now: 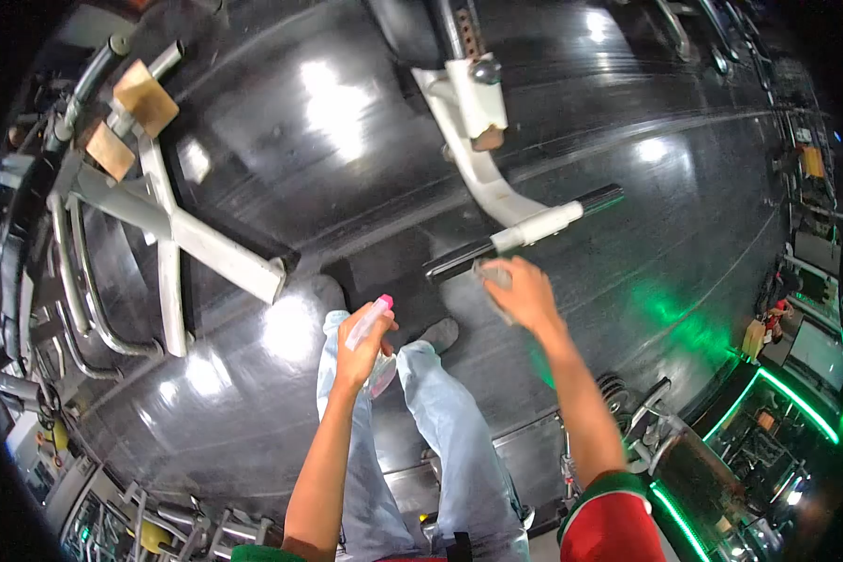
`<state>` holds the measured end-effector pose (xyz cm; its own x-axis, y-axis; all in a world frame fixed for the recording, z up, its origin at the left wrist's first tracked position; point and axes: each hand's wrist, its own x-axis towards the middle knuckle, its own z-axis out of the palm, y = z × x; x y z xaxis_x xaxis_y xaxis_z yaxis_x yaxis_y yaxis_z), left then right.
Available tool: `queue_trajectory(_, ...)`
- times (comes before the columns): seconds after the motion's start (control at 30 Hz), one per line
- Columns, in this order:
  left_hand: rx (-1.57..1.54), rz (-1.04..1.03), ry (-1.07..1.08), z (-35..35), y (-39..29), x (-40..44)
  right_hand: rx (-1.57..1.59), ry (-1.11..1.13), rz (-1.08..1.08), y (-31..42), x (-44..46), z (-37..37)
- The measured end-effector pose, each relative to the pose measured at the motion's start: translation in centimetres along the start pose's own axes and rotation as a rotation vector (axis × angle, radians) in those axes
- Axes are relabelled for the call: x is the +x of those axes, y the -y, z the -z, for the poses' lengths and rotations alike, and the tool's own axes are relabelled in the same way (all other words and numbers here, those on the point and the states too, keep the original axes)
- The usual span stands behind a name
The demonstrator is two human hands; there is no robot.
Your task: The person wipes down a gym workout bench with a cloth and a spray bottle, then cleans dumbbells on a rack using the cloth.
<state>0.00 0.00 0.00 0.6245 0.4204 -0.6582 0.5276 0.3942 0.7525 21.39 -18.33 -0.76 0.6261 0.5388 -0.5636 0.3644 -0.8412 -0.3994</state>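
My left hand (365, 339) is wrapped round a clear spray bottle (382, 375) with a pink-tipped white nozzle, held above my legs. My right hand (525, 292) grips a greyish cloth (493, 277), which lies close to the black end of a crossbar. That crossbar (543, 225) is white in the middle with black ends, and it joins the curved white frame (482, 173) of a machine. Whether the cloth touches the bar I cannot tell.
On the left stands a white-framed machine (173, 225) with brown pads (146, 99) and bent metal tubes. Dark shiny floor (384, 169) lies around my feet. Green-lit equipment (768, 421) is at the lower right, with more gym machines along the edges.
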Motion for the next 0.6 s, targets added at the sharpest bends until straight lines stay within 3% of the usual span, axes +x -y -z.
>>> queue_trajectory(0.03, -0.005, 0.006, 0.007, 0.2, 0.2, 0.7, 0.103, -0.08, 0.012, -0.6, -0.7, -1.3)
queue_trajectory(0.07, -0.011, 0.013, 0.013, 0.3, 0.5, 1.3, 0.309, -0.054, -0.147, -0.1, -1.5, -1.8)
queue_trajectory(0.1, 0.012, 0.027, 0.006, -3.5, -3.1, -2.3, 0.535, 0.015, -0.315, -0.8, -5.9, 2.8)
queue_trajectory(0.17, -0.036, 0.029, 0.023, -5.3, -4.5, -1.7, 1.11, -0.105, -0.424, -2.3, -7.4, 1.6)
queue_trajectory(0.2, -0.017, 0.022, 0.035, -6.5, -5.3, -0.9, 1.168, -0.181, -0.55, -1.5, -8.1, 3.3)
queue_trajectory(0.33, 0.041, 0.059, 0.113, -10.6, -7.4, 0.8, 1.398, -0.233, -0.516, -3.7, -9.1, 4.7)
queue_trajectory(0.43, 0.039, 0.127, 0.126, -13.9, -8.7, 2.7, 1.4, -0.277, -0.404, -5.2, -7.9, 7.0)
queue_trajectory(0.6, 0.028, 0.165, 0.101, -17.4, -9.3, 6.8, 1.198, -0.354, -0.443, -7.5, -3.3, 10.0)
